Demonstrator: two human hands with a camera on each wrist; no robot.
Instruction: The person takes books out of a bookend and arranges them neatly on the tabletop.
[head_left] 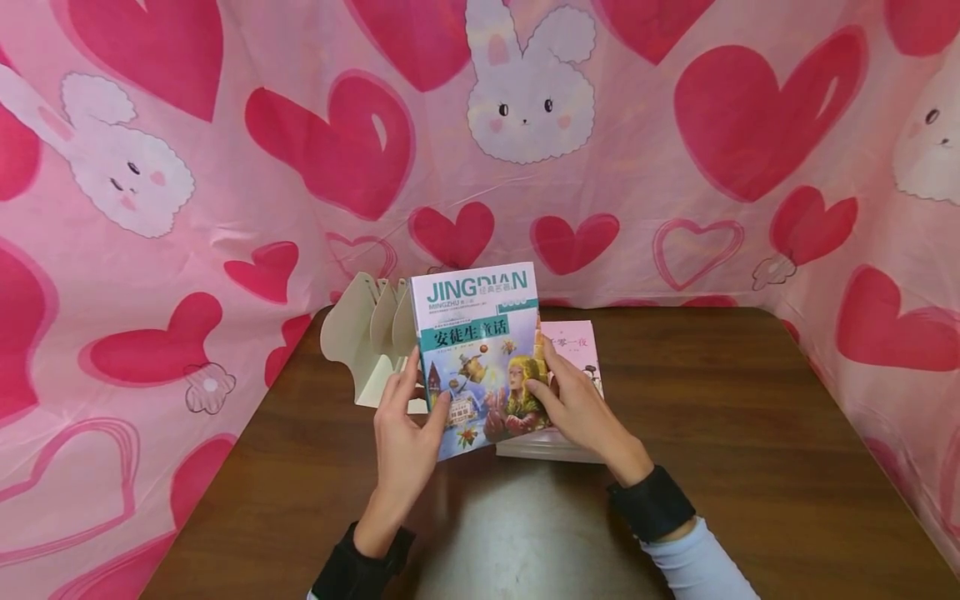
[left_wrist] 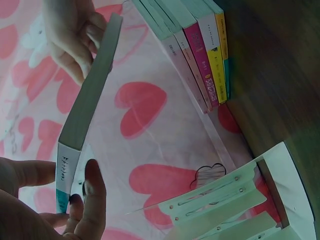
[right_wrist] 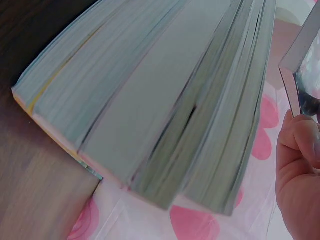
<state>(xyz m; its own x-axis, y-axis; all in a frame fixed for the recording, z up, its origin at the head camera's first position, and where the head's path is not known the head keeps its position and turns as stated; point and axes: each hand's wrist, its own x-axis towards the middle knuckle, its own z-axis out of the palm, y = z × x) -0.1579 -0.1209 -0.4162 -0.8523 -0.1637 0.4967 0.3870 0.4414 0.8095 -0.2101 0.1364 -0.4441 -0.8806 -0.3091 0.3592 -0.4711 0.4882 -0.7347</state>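
Note:
A paperback book (head_left: 480, 367) with a white and teal cover and a painted picture is held up between both hands, front facing me. My left hand (head_left: 408, 425) grips its left side, thumb on the front cover and fingers behind. On the opposite side my right hand (head_left: 581, 404) pinches the lower right edge, its thumb on the cover. In the left wrist view the book (left_wrist: 87, 100) appears edge-on. Behind the held book, a stack of books (head_left: 573, 337) with a pink cover on top lies on the table, partly hidden by it.
To the left of the stack stands a cream desk book holder (head_left: 345, 329) with several curved dividers. Several coloured spines (left_wrist: 200, 65) show in the left wrist view. The dark wooden table (head_left: 735, 467) ends against a pink curtain (head_left: 630, 175) with hearts and rabbits.

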